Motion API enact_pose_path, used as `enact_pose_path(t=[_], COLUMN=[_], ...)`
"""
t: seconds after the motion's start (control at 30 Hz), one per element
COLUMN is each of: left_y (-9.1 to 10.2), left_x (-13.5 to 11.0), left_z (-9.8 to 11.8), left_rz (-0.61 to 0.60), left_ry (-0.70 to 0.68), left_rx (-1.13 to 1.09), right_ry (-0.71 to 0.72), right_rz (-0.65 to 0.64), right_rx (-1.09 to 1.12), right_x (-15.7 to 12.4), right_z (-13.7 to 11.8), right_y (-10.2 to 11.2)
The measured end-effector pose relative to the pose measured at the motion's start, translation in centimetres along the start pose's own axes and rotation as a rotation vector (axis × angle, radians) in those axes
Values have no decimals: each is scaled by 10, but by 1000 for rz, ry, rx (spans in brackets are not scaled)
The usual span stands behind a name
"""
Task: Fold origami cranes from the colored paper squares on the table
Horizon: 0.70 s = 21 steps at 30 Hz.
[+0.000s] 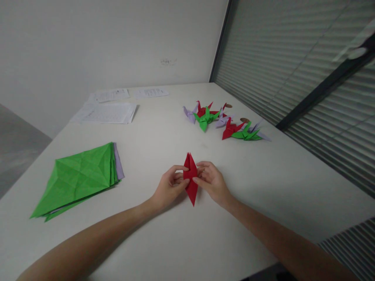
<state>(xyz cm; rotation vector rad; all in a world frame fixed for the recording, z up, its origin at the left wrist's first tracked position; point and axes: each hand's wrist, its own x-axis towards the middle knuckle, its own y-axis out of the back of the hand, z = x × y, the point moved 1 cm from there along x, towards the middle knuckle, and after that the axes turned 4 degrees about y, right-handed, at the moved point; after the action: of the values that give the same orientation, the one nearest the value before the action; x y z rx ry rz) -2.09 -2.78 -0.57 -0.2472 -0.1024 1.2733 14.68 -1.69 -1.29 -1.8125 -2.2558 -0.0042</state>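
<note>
Head view: red folded paper (192, 172) between both hands, above the near-middle of the white table (152, 148).
Its long axis runs near to far, single point near, split points far. The left hand (170, 184) pinches its left edge, the right hand (213, 182) its right; both touch it, so neither is nearer.

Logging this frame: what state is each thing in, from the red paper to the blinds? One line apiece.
Red paper: folded into a narrow diamond, split at its far tip
Left hand: gripping the red paper's left side
Right hand: gripping its right side
Green sheets: creased, stacked
Paper cranes: folded, grouped together
Printed papers: lying flat
Blinds: lowered
</note>
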Motion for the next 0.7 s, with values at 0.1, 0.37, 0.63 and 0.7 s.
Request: enact_pose_path(t=[0.1,0.37,0.63,0.7], left_y=[0,5,3,1], left_x=[0,0,-2,-2], left_z=[-2,0,4,3], left_rz=[8,128,3,-6], left_ry=[-9,-200,-222,-127], left_rx=[22,296,397,251], right_ry=[-6,30,75,69], right_rz=[-23,9,-93,-143], right_rx=[-10,-51,-37,-73], right_x=[-1,-2,-8,-9], right_z=[-3,-7,-6,-9], right_y=[-1,-2,-5,-5])
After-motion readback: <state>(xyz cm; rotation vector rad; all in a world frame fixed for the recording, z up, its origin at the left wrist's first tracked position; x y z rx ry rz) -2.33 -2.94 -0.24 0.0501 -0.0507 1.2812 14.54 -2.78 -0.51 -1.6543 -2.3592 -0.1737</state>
